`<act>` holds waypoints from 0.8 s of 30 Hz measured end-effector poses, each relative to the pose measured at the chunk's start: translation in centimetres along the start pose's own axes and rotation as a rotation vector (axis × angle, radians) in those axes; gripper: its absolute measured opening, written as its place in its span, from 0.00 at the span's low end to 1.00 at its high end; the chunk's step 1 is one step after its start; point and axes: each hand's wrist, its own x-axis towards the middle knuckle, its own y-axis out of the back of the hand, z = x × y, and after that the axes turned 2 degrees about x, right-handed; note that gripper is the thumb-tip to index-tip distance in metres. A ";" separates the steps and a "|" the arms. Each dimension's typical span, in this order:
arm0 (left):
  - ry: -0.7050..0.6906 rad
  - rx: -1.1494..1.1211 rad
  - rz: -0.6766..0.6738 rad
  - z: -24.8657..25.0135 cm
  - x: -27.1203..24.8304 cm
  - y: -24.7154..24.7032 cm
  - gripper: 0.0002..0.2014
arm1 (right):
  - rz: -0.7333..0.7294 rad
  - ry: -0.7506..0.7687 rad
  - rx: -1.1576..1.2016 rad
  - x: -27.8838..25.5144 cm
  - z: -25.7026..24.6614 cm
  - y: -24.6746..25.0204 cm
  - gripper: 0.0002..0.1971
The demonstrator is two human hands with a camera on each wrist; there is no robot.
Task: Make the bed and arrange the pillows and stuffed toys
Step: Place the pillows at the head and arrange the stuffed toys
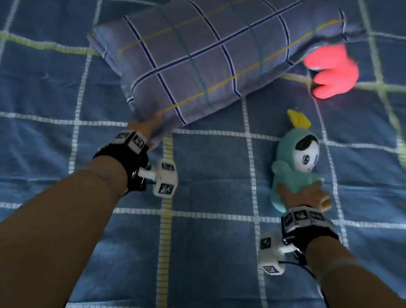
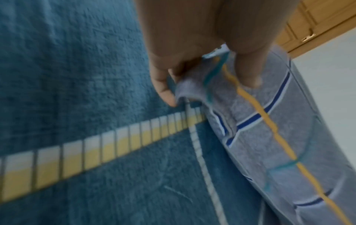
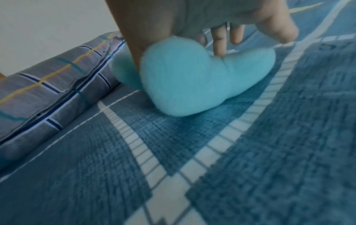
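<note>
Two bare hands work on a blue checked bedspread point(image 1: 213, 252). The left hand point(image 1: 148, 125), centre frame, pinches the near corner of a grey plaid pillow point(image 1: 205, 54), which lies diagonally across the upper middle. The right hand point(image 1: 308, 193), lower right, curls its fingers round a teal plush doll point(image 1: 296, 161). A pink plush toy point(image 1: 332, 71) lies upper right, beside the pillow.

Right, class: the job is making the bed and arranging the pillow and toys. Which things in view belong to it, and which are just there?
Part of the job:
- pillow, its corner pinched by the left hand
- teal stuffed toy, gripped by the right hand
- red stuffed toy
- blue checked bedcover

Just there:
- wooden cabinet
- pale wall
</note>
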 end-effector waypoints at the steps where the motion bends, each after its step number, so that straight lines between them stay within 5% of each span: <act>1: -0.024 0.028 0.020 0.2 0.2 -0.4 0.10 | -0.008 0.032 -0.026 0.1 0.4 -0.1 0.51; 9: -0.181 0.078 0.025 1.5 -4.3 -0.5 0.04 | 0.004 0.379 -0.250 -4.9 -1.4 -0.2 0.41; 12: -0.214 0.102 0.018 2.0 -7.1 0.7 0.12 | -0.064 0.516 -0.213 -8.1 -3.1 1.2 0.32; 18: -0.383 0.040 -0.092 4.1 -16.3 4.3 0.15 | -0.283 0.721 0.107 -15.6 -6.5 6.2 0.28; 24: -0.453 0.005 -0.086 4.7 -24.9 9.6 0.05 | -0.622 0.575 0.583 -22.4 -7.1 9.1 0.32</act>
